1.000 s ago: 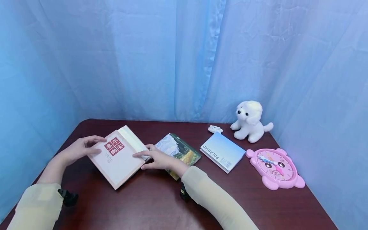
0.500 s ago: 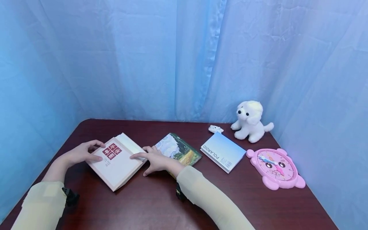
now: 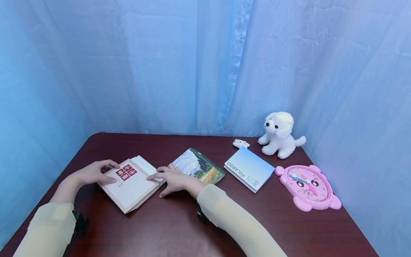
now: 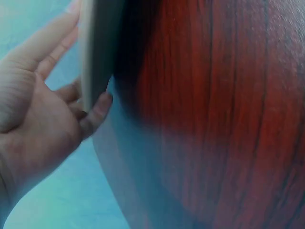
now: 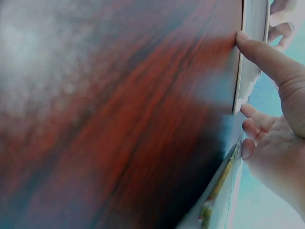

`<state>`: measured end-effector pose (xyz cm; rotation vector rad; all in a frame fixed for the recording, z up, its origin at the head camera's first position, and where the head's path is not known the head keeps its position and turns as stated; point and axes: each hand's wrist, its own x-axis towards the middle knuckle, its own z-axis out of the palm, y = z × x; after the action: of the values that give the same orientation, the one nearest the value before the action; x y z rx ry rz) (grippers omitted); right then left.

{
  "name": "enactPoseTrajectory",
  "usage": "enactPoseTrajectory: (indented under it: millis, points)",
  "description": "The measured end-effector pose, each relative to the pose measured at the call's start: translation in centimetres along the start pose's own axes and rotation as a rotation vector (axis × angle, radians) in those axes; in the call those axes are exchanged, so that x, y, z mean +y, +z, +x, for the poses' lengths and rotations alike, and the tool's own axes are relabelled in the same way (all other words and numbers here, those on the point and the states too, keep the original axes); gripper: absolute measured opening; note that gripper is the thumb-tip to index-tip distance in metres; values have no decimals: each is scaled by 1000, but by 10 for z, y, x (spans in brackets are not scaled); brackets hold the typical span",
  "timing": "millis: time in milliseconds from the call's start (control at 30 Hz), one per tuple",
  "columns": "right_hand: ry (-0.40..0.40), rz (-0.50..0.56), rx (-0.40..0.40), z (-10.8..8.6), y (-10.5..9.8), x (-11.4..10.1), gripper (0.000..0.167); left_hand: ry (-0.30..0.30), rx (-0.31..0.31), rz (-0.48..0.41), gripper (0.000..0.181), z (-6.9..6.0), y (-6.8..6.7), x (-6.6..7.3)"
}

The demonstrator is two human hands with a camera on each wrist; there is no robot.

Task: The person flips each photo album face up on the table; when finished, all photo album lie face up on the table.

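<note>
A white book (image 3: 130, 189) with a red square of characters lies at the left of the table, slightly tilted. My left hand (image 3: 91, 174) grips its left edge, thumb on the cover; in the left wrist view the fingers curl around the book's raised edge. The right hand (image 3: 174, 180) rests at the book's right side with its index fingertip on the cover and the thumb spread apart. Its other fingers lie by the near edge of a book with a painted landscape cover (image 3: 205, 167), partly hidden by that hand.
A blue and white POLAROID album (image 3: 249, 169) lies right of centre, a small white toy (image 3: 240, 143) behind it. A white plush dog (image 3: 278, 135) sits at the back right. The pink toy clock (image 3: 309, 187) lies near the table's (image 3: 179, 232) right edge. Blue curtains hang around.
The white book has come down toward the table and slightly nearer. Both hands have lowered with it, and the right thumb has spread away from the book's edge.
</note>
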<state>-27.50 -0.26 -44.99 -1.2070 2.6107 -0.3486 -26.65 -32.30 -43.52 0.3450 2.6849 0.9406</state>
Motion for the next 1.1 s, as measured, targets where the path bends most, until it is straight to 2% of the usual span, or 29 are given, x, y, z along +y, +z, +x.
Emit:
enactPoseTrajectory:
  millis: [133,233,333,467,600,800,1100]
  points:
    - [-2,13,15,-1,1,1,72,15,-3,35,67,2,-2,8]
    - [-24,39,47,-5,0,4,71,36,46,86,74,4,-2,14]
    - [-47,63,84,-12,-6,5,71,60,121,137,77,10,-1,24]
    - [-56,81,122,-24,-17,7,70,82,180,154,74,17,2,44]
    - [-51,110,138,-37,-28,10,70,138,228,166,72,22,6,68]
    - [-57,119,193,-60,-40,23,70,235,273,182,70,29,20,101]
    - [-51,111,264,-97,-45,53,72,278,314,147,74,46,50,137]
